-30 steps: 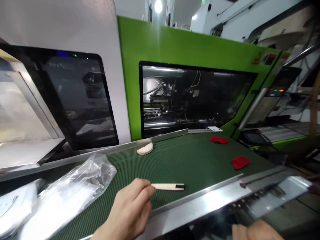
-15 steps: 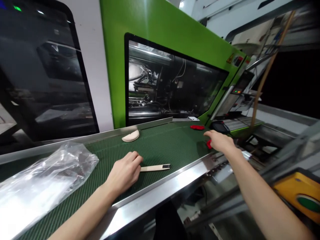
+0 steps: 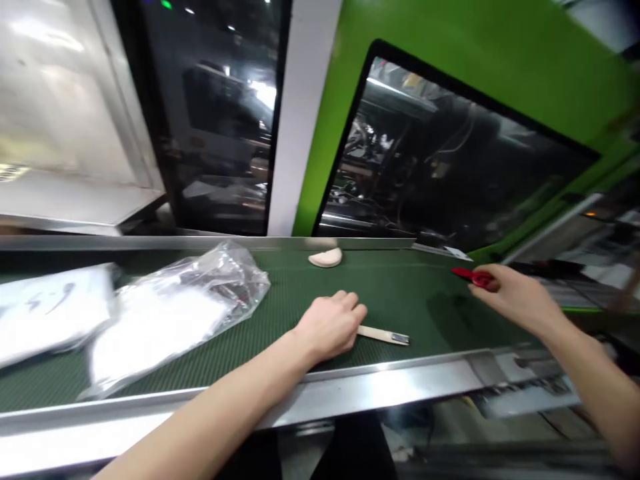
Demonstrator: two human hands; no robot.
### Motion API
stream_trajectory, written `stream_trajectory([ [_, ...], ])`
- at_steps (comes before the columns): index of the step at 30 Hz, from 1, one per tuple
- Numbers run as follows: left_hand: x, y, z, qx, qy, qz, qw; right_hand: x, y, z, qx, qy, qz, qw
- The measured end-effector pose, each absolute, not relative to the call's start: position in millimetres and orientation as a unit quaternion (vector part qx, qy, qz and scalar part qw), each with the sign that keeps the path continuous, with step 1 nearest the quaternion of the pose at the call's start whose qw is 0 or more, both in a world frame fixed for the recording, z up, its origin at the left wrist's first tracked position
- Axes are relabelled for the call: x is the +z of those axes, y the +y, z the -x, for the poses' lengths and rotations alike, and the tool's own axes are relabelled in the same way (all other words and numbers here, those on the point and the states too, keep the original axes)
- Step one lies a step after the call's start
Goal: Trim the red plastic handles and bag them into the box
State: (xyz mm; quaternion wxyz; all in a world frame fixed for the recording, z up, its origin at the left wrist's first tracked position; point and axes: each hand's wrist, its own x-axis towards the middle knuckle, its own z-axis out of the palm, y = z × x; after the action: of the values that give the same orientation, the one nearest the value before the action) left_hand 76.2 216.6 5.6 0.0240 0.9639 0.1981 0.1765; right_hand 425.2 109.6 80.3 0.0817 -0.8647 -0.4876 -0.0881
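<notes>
Head view: right hand [image 3: 517, 301] fingers pinch red piece [image 3: 473, 275]; left hand [image 3: 330, 325] curled, pale stick [image 3: 383, 335] at fingertips.

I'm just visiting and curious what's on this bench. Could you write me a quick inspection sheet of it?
Surface: green ribbed conveyor belt with steel side rails.
Job's things: flat beige stick with a dark tip, lying on the belt; small red plastic piece at the far right.
Clutter: crumpled clear plastic bag; white sheet; beige half-round piece by the far rail.
Grippers: left hand rests on the stick's near end; right hand pinches the red piece.
Cables: wiring only behind the machine's window.
Surroundings: bright green machine housing with a dark glass window.
</notes>
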Motion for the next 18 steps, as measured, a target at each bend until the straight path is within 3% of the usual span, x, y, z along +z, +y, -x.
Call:
stream_trajectory([
  [3, 6.9, 218.0, -73.6, 0.206, 0.256, -0.944, 0.007, 70.8, 151.5, -362.8, -0.043, -0.586, 0.782, 0.21],
  [6, 8.5, 219.2, -69.7, 0.228, 0.285, -0.931, -0.013, 49.6, 195.0, -298.0, 0.041, -0.687, 0.677, 0.261],
  [12, 2.8, 226.7, -68.6, 0.237, 0.309, -0.92, -0.038, 22.6, 239.1, -260.2, 0.103, -0.8, 0.571, 0.151],
  [18, -8.8, 233.4, -76.6, 0.222, 0.331, -0.916, -0.043, 63.1, 232.8, -370.1, -0.012, -0.706, 0.704, 0.084],
])
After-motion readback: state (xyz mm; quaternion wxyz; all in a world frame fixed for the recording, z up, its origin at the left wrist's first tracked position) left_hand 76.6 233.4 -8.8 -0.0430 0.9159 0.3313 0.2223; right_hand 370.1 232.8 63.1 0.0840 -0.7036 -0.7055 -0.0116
